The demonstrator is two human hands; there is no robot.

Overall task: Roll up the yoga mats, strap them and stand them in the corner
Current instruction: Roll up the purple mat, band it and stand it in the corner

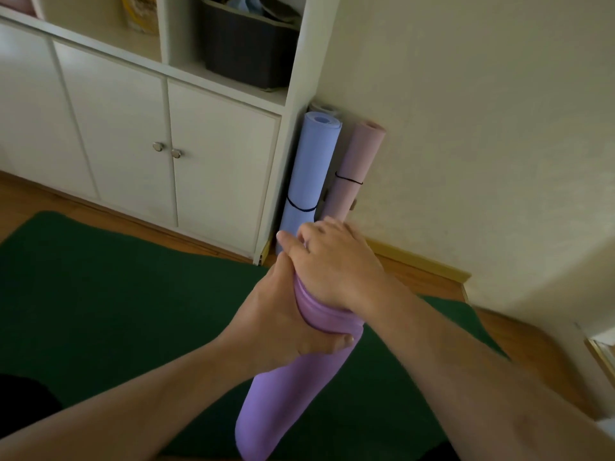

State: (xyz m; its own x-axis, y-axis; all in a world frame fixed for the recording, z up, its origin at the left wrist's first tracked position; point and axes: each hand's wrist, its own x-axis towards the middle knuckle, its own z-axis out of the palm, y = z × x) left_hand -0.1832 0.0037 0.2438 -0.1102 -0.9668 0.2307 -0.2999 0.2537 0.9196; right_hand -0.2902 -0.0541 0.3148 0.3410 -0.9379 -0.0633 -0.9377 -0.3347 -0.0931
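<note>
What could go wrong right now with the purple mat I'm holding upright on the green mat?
No strap shows on the purple yoga mat, unlike the blue mat and pink mat in the corner, so it may unroll if either grip loosens. Its layers look stepped near the top under the left hand and right hand, so it could telescope. Carried as is, it might knock over the standing mats.

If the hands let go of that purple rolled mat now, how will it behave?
The purple mat shows no strap, so it will probably loosen; both the left hand and right hand clamp its top. Held tilted, it would likely topple and roll.
</note>
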